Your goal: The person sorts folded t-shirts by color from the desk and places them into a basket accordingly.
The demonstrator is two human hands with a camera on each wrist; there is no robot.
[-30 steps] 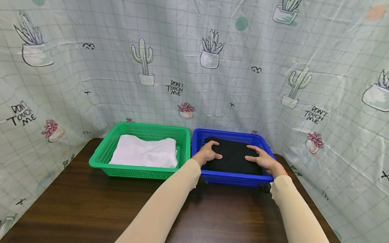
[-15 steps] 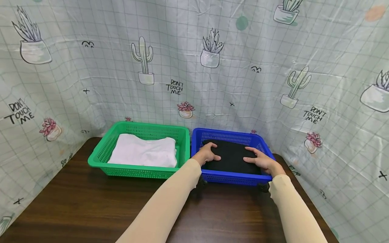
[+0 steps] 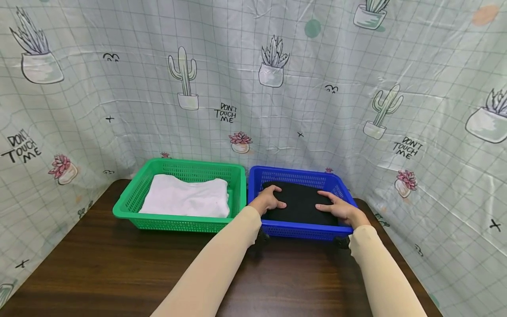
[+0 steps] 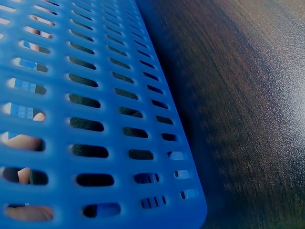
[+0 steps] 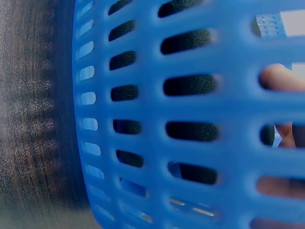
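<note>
A black folded cloth (image 3: 302, 204) lies flat in the blue basket (image 3: 305, 229) in the head view. My left hand (image 3: 268, 199) is at the cloth's left end, thumb and forefinger stretched over its top. At the right end, my right hand (image 3: 340, 208) lies the same way, thumb and forefinger extended and apart. The other fingers of both hands are mostly hidden. Both wrist views look through the basket's slotted wall (image 4: 102, 114), where dark cloth and bits of fingers (image 5: 283, 78) show through the slots.
A green basket (image 3: 178, 223) holding a white folded cloth (image 3: 184, 196) stands left of the blue one, almost touching it. Both are on a dark brown wooden table (image 3: 158, 268). A patterned curtain (image 3: 222, 79) hangs close behind and around the sides.
The black cloth and both hands have shifted very slightly left within the blue basket. The whole head view has drifted a little. The green basket and white cloth have stayed in place.
</note>
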